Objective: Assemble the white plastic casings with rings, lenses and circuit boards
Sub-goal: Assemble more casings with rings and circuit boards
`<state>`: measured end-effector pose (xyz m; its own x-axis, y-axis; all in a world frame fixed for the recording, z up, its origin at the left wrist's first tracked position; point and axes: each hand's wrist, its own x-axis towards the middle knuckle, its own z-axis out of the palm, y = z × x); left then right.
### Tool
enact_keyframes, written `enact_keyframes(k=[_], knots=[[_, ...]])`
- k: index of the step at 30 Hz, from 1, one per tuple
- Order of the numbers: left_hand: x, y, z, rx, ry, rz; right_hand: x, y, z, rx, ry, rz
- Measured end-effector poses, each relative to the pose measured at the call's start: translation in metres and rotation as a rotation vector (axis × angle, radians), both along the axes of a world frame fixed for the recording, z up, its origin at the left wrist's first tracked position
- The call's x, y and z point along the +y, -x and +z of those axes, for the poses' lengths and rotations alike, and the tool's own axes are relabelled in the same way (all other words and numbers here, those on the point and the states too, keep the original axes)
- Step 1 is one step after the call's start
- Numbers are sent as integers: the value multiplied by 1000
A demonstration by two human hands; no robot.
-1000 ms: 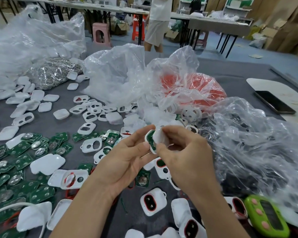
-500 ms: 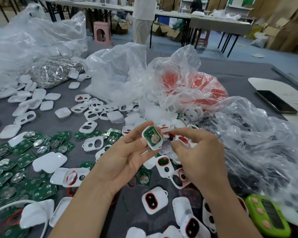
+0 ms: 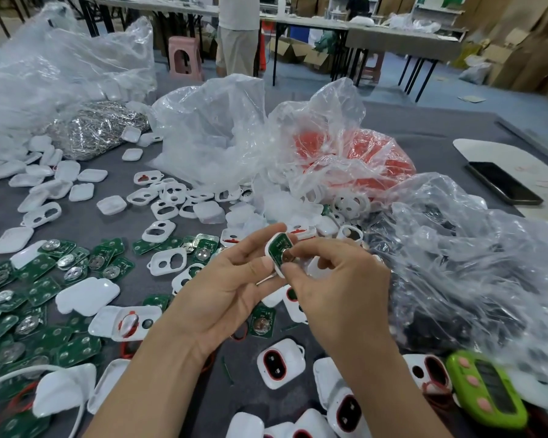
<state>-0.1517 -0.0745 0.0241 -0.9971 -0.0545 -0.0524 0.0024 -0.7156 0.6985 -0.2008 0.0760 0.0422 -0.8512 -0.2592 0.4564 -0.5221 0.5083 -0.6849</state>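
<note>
above the middle of the bench (image 3: 424, 128), just in front of the plastic bags: casing (image 3: 270, 255) held up off the surface, open side toward the camera, green board (image 3: 279, 245) seated inside it with a round metal disc showing.

left hand (image 3: 222, 292) palm up, grip pinching the casing along its left edge, thumb below and fingertips on the upper rim. right hand (image 3: 339, 289) back toward the camera, grip curled and pinching the same casing from the right, thumb at the lower edge, forefinger over the top right corner of the board.

spread over the left of the bench: loose boards (image 3: 38, 270), many with metal discs. among and beyond them, empty shells (image 3: 159, 230), some solid, some with 2 cut-outs. near the bottom edge, closed units (image 3: 280, 363) with red-rimmed windows, lying flat.

behind the hands, clear bags (image 3: 212, 128), and a red-filled bag (image 3: 355, 153) just beside them. to the right, a crumpled bag of dark parts (image 3: 456, 267). at far right, phone (image 3: 503, 183) face up on a white board. at the bottom right corner, green device (image 3: 487, 390) with pink buttons.
</note>
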Motion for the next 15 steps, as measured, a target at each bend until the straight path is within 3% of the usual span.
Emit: enact_keyframes(k=[15], knots=[[0, 1, -1, 0, 14, -4, -2, -2, 2, -14, 35, 15]])
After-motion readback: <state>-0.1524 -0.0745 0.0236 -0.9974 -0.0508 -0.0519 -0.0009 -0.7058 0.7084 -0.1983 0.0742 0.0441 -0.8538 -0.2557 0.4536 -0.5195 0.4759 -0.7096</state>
